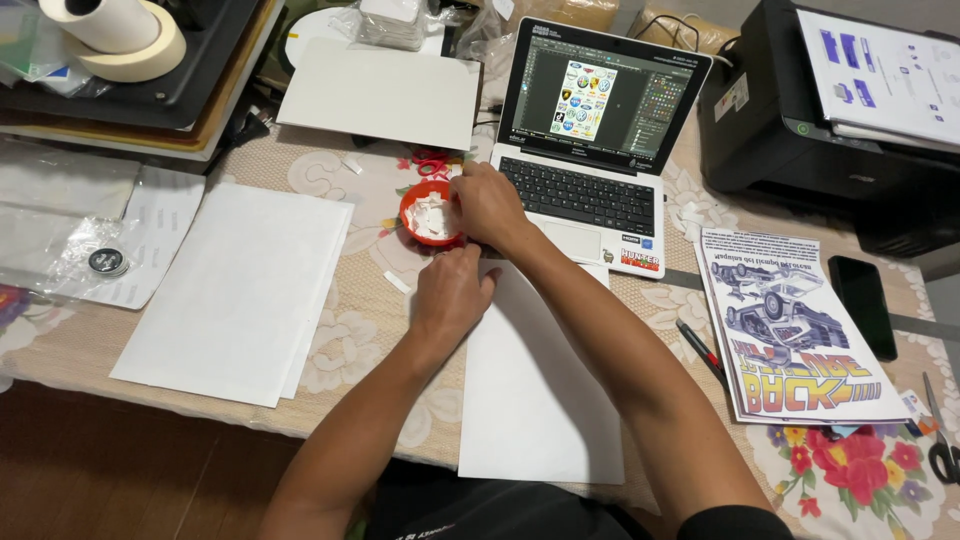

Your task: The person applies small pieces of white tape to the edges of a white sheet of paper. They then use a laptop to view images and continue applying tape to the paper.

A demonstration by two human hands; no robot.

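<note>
My left hand (450,292) rests palm down on the top left corner of a white sheet of paper (535,390) that lies in front of me. My right hand (487,205) reaches over to a small red bowl (418,215) filled with white scraps, its fingers curled at the bowl's right rim. What the fingertips pinch is hidden. A small white strip (397,282) lies on the tablecloth just left of my left hand.
A stack of white sheets (240,290) lies to the left. An open laptop (590,140) stands behind my hands, a black printer (830,120) at the back right. Printed colour sheets (790,325), a phone (865,305), a pen (700,350) and scissors (940,440) lie to the right. Tape rolls (125,40) sit back left.
</note>
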